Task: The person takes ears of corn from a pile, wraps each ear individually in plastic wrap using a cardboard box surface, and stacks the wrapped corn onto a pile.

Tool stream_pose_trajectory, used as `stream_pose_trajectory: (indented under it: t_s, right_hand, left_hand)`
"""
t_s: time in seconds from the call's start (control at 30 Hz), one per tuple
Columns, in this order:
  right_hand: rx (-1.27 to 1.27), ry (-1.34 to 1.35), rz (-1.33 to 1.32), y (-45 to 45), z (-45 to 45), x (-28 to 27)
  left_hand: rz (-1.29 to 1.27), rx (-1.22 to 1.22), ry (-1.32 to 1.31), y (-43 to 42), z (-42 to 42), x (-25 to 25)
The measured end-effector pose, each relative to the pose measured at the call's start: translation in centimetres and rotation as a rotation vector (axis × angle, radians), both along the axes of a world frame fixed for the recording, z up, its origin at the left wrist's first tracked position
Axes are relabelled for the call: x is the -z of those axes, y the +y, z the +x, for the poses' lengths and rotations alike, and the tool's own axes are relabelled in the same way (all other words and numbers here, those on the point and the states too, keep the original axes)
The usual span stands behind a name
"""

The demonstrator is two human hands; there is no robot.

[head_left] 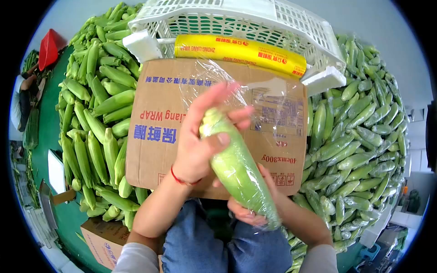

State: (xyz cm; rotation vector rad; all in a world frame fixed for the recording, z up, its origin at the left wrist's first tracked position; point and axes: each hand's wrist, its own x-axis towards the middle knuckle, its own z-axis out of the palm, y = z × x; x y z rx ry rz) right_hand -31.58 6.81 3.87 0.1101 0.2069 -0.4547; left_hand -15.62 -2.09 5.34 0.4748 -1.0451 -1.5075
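Note:
One ear of corn (239,168) in green husk, with clear film around it, is held slanting over my lap. My left hand (200,132) is at its upper, pale end, thumb against the husk and fingers spread, slightly blurred. Around the lower end, my right hand (255,204) is wrapped, partly hidden behind the corn. Loose clear film (218,75) stretches above my left hand, over the cardboard box (218,177). Behind the box lies a yellow roll of cling wrap (241,52).
Unwrapped corn (100,100) is heaped on the left, film-wrapped corn (359,145) on the right. A white plastic crate (236,11) stands behind the roll. An open carton (98,243) is at lower left. Another person (22,98) is at the far left, near a red scoop (49,50).

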Motion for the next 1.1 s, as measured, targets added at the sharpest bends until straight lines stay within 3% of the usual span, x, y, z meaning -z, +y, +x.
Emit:
stream_pose_trajectory:
  t_s: [0.03,0.07,0.13,0.23,0.33,0.43,0.5,0.53,0.57,0.6,0.63,0.7,0.73,0.8,0.93,0.97,1.03,1.07,1.1]
  right_hand:
    - [0.044,-0.283,-0.024,0.3,1.5,1.0]
    - [0.037,-0.160,-0.026,0.4,1.6,0.4]
    - [0.024,0.086,-0.061,-0.8,1.5,-1.3]
    - [-0.066,1.070,-0.798,-0.7,-1.6,-1.7]
    - [0.551,1.200,-0.859,-2.1,-2.9,-1.8]
    - [1.186,1.246,-0.895,-3.7,-3.4,-1.7]
    - [1.296,0.895,-0.796,-5.0,-3.2,-2.4]
    - [1.179,0.573,-0.676,-5.3,-2.5,-3.0]
    - [1.126,0.738,-0.707,-5.2,-2.3,-3.2]
    - [1.074,0.914,-0.729,-5.3,-2.1,-3.3]
    - [1.063,0.887,-0.582,-5.4,-1.1,-3.8]
    - [1.009,0.782,-0.654,-5.1,-0.3,-4.1]
    - [0.943,0.733,-0.691,-4.8,0.0,-4.5]
    - [0.912,0.939,-0.801,-4.1,-2.4,-7.1]
    - [0.668,1.569,-1.082,-1.3,-9.8,-9.0]
    - [0.509,1.804,-1.004,0.0,-12.7,-9.2]
    - [-0.005,2.397,-0.669,2.1,-18.8,-9.4]
    - [-0.117,2.678,-0.671,2.6,-22.9,-8.0]
    - [-0.402,2.967,-0.524,2.9,-25.1,-8.0]
  left_hand:
    - [0.184,0.085,0.221,-0.1,0.0,0.5]
    - [0.177,0.201,0.312,-0.9,0.8,2.6]
    - [0.293,0.176,0.247,-1.3,1.9,2.7]
    - [0.519,-0.200,-0.158,-0.3,3.6,2.7]
    - [0.490,-0.377,-0.247,1.9,3.9,4.9]
    - [0.724,-0.218,-0.276,5.3,3.0,4.3]
    - [0.864,0.061,-0.327,6.6,3.7,4.3]
    - [0.933,0.229,-0.358,7.5,4.4,4.7]
    - [0.882,0.459,-0.189,9.0,5.5,7.0]
    - [0.822,0.486,-0.290,9.6,4.4,5.2]
    - [0.633,0.661,-0.304,9.1,4.9,4.9]
    - [0.450,0.668,-0.305,7.0,2.8,2.0]
    - [0.322,0.622,-0.450,5.6,1.5,0.4]
    - [0.030,0.495,-0.713,4.5,-1.0,-0.8]
    - [-0.807,0.354,-1.010,5.7,-4.2,-2.6]
    - [-0.805,0.325,-0.917,5.7,-3.5,-1.8]
    - [-0.525,0.319,-1.008,5.5,-0.9,-0.6]
    - [-0.555,0.234,-1.106,5.3,0.5,0.8]
    - [-0.579,0.160,-1.208,4.9,1.9,1.9]
